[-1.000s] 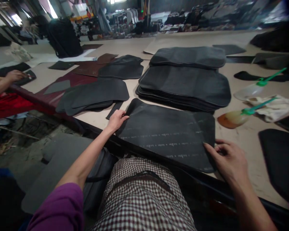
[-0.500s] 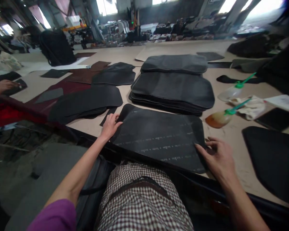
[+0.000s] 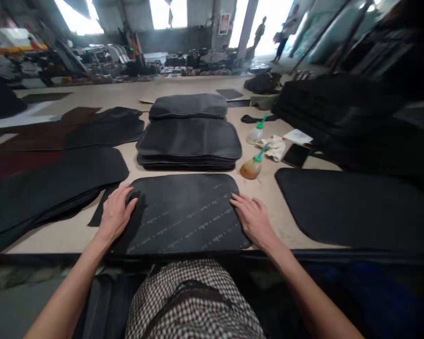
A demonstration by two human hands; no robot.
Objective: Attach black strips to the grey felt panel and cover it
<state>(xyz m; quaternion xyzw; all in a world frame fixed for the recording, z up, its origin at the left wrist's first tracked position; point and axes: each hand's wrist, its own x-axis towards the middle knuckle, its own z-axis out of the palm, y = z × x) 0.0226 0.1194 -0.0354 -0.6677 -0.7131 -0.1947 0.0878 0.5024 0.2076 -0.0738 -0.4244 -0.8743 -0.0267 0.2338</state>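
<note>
Lying flat at the worktop (image 3: 67, 235) edge, the dark rounded-corner mat (image 3: 183, 214) with faint printed lines now sits squarer; left hand (image 3: 117, 213) and right hand (image 3: 254, 219) press open-palmed on its side edges.

Ahead of me sits a stack of dark mats (image 3: 189, 141); two green-capped bottles (image 3: 251, 167) and a rag (image 3: 276, 146) lie right of it.

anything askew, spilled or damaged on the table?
Mostly tidy. The near black mat with dotted print lines lies flat under the left hand and right hand. One oddity: the amber squeeze bottle with green nozzle lies tipped on the tan tabletop; no spill visible. The stack of black mats looks even.
</note>
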